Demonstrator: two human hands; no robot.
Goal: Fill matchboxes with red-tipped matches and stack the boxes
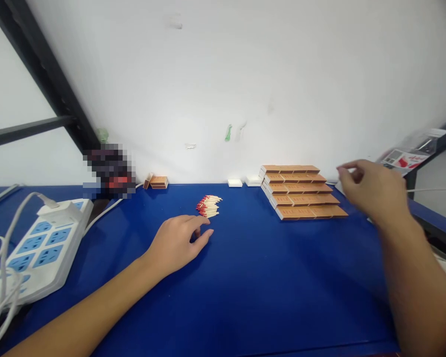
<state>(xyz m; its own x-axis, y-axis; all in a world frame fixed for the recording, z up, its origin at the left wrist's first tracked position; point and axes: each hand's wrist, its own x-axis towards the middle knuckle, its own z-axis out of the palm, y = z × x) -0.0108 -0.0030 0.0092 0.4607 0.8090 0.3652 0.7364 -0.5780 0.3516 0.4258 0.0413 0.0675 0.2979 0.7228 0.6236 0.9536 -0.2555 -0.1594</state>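
Note:
Over the blue tabletop, my left hand point(182, 243) has its thumb and fingers apart and holds nothing. Just beyond its fingertips lies a small heap of red-tipped matches point(208, 206). My right hand point(373, 191) is raised at the right, its thumb and forefinger brought together at the tips. Whatever they may pinch is too small or hidden to make out. Left of that hand stands a stepped stack of brown matchboxes point(301, 200), laid in several rows against the wall.
Two white trays, a left one point(235, 183) and a right one point(253, 181), lie by the wall. A few brown matchboxes point(159, 182) sit farther left. A white power strip point(65, 248) with cables fills the left side. A clear plastic bag point(412, 151) is at the right.

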